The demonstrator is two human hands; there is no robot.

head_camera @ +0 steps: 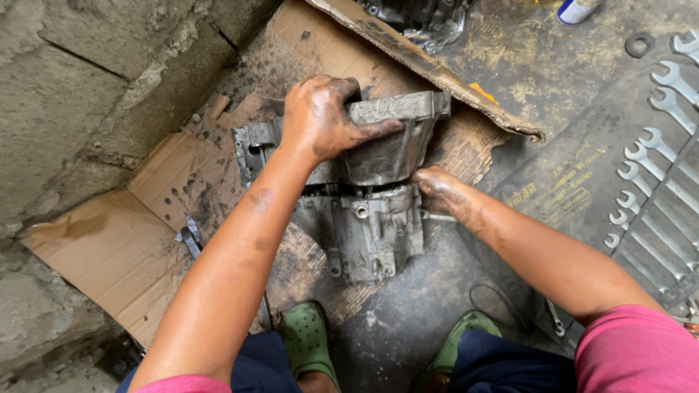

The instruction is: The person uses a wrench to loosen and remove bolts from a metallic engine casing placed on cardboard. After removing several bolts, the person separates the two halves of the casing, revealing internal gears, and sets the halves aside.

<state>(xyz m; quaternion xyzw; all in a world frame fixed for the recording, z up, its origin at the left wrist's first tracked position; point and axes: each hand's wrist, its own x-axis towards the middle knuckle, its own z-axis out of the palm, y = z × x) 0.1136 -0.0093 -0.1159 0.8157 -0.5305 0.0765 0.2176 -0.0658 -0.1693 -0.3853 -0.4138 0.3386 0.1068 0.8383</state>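
A greasy grey metal gearbox housing (368, 218) stands on torn cardboard (124, 240) on the floor. Its upper case half (389, 145) sits on the lower half. My left hand (324, 120) is spread flat over the top edge of the upper half, thumb pointing right. My right hand (437, 189) grips the right side at the seam between the two halves, fingers curled under and partly hidden. Both hands are smeared with dark grease.
A rough stone wall (87, 80) rises at the left. A dark roll-up pouch with several combination wrenches (655, 167) lies at the right. A small tool (191, 239) rests on the cardboard. My green clogs (306, 342) stand just below the housing. Another metal part (422, 18) lies at the top.
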